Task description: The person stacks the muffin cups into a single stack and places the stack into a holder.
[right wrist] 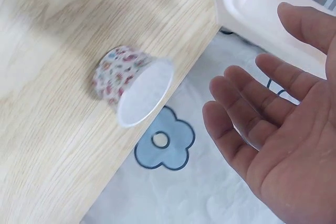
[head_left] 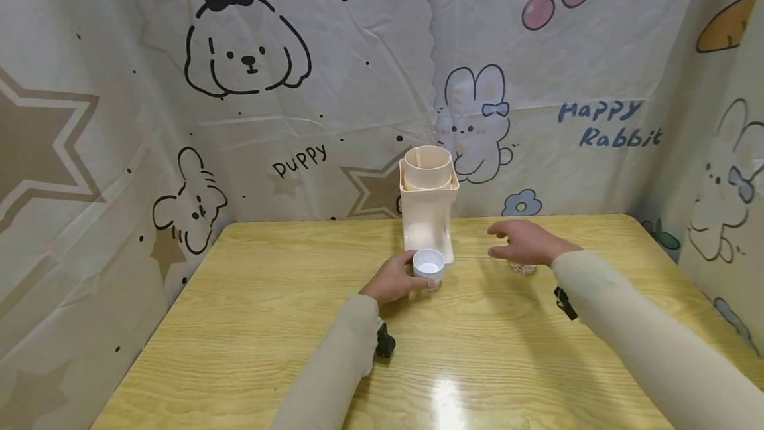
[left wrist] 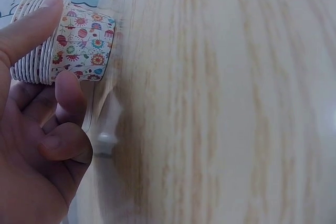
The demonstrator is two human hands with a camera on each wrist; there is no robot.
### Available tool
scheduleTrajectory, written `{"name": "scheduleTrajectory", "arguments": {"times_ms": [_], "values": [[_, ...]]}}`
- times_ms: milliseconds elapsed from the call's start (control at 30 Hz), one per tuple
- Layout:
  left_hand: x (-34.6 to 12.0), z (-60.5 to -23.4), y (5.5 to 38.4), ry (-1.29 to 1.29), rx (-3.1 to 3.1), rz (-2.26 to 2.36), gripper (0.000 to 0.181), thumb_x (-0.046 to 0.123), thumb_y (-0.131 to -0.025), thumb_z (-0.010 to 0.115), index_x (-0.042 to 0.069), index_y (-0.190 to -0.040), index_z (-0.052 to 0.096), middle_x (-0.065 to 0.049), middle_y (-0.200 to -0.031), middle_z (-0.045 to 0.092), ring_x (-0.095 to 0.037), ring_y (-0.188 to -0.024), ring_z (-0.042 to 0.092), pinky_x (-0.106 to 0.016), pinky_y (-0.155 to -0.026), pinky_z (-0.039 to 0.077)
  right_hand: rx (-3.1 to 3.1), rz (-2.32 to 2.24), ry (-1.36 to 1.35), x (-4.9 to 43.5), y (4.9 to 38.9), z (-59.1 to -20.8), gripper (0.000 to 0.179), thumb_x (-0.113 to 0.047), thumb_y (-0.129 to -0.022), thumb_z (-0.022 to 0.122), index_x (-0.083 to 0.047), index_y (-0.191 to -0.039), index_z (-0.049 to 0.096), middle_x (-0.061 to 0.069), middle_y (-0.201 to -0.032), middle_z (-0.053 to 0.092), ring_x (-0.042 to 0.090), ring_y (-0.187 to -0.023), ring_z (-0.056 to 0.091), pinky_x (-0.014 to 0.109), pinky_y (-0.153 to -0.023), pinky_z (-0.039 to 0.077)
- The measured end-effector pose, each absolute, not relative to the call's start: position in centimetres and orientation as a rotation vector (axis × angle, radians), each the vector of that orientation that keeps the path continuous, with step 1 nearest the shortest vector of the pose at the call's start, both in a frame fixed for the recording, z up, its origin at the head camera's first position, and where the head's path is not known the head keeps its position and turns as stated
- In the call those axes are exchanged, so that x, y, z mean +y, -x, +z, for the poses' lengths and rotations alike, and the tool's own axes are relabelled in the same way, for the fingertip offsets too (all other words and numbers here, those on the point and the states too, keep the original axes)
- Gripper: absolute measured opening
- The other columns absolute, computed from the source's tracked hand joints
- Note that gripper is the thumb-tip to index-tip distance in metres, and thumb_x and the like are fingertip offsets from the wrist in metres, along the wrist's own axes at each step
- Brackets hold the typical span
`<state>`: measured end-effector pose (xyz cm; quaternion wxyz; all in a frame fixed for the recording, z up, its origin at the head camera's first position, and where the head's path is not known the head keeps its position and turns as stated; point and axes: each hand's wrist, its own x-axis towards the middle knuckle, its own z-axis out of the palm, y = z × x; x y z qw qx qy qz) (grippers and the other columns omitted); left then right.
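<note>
In the head view my left hand [head_left: 390, 280] grips a stack of small paper cups [head_left: 429, 269] at the middle of the table. The left wrist view shows the stack [left wrist: 83, 40] with flower-patterned sides and white rims, between thumb and fingers. My right hand [head_left: 530, 242] is held above a separate patterned paper cup [head_left: 523, 269], its fingers loosely spread and holding nothing. In the right wrist view that cup [right wrist: 118, 74] stands on the table, apart from the hand [right wrist: 283, 114]. Behind the stack stands a cream plastic holder [head_left: 426, 214] with a round tube in its top.
The wooden table [head_left: 268, 310] ends at a cloth backdrop [head_left: 334, 151] printed with cartoon animals and stars. The holder stands near the table's back edge. Black wrist cameras [head_left: 385, 342] are strapped to both sleeves.
</note>
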<state>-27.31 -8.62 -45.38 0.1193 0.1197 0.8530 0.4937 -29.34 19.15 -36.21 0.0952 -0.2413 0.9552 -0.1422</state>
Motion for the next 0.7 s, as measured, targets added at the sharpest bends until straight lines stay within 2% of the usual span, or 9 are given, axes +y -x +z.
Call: {"name": "scheduleTrajectory", "arguments": {"times_ms": [333, 533, 700], "values": [[-8.8, -45.8, 27.2, -0.343, 2.504, 1.455, 0.065, 0.028, -0.080, 0.083, 0.010, -0.137, 0.057, -0.009, -0.134, 0.063, -0.028, -0.132, 0.052, -0.051, -0.115, 0.036, 2.865, -0.434, 0.654, 21.1, 29.3, -36.8, 0.056, -0.024, -0.093, 0.064, 0.010, -0.136, 0.051, 0.032, -0.139, 0.053, 0.052, -0.128, 0.049, 0.061, -0.104, 0.042], [-8.7, -45.7, 27.1, -0.343, 2.518, 1.443, 0.065, 0.028, -0.081, 0.083, 0.010, -0.137, 0.056, -0.009, -0.136, 0.062, -0.029, -0.133, 0.051, -0.051, -0.115, 0.036, 2.935, -0.378, 0.623, 22.8, 29.9, -37.9, 0.055, -0.025, -0.093, 0.064, 0.010, -0.134, 0.053, 0.034, -0.135, 0.055, 0.054, -0.125, 0.050, 0.063, -0.102, 0.043], [-8.7, -45.7, 27.2, -0.342, 2.529, 1.431, 0.066, 0.028, -0.080, 0.084, 0.011, -0.138, 0.056, -0.009, -0.136, 0.062, -0.029, -0.132, 0.052, -0.051, -0.114, 0.037, 2.950, -0.360, 0.542, 23.5, 30.2, -38.6, 0.063, -0.029, -0.090, 0.065, 0.011, -0.136, 0.050, 0.038, -0.134, 0.052, 0.057, -0.123, 0.048, 0.064, -0.101, 0.042]]}}
